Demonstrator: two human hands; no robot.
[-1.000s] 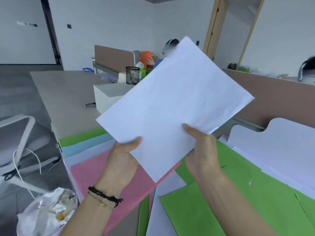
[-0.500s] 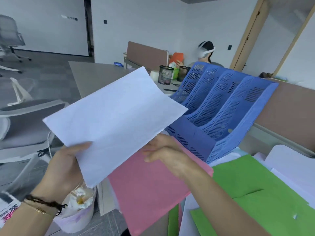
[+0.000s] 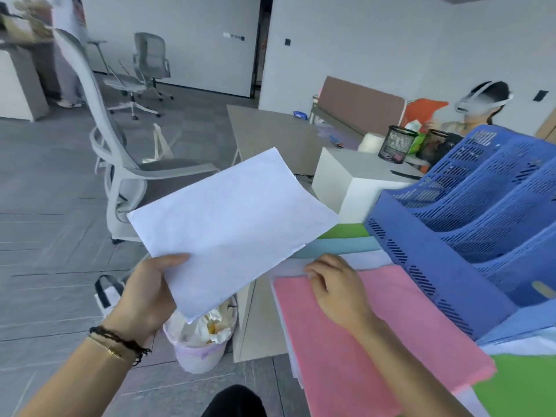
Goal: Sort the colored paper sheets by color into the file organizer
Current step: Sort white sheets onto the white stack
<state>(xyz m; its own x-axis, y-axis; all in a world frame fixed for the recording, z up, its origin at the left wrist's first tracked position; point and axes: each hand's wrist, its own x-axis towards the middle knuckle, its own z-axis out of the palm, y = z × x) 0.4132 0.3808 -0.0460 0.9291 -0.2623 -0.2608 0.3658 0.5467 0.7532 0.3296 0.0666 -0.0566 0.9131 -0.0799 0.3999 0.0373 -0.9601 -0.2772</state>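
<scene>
At far left, the left hand [image 3: 144,291] pinches a stack of white sheets [image 3: 231,224] by one corner, thumb on top; the stack hangs off the table [image 3: 258,323] edge, above a waste bin [image 3: 201,341]. To its right, the right hand [image 3: 337,284] rests with fingers curled on the far edge of the pink sheets [image 3: 376,341]; it holds nothing clear of the pile. Farther right stands the blue file organizer [image 3: 469,224]. Risk: a one-corner grip lets the white stack droop and fan, so sheets may slide into the bin.
</scene>
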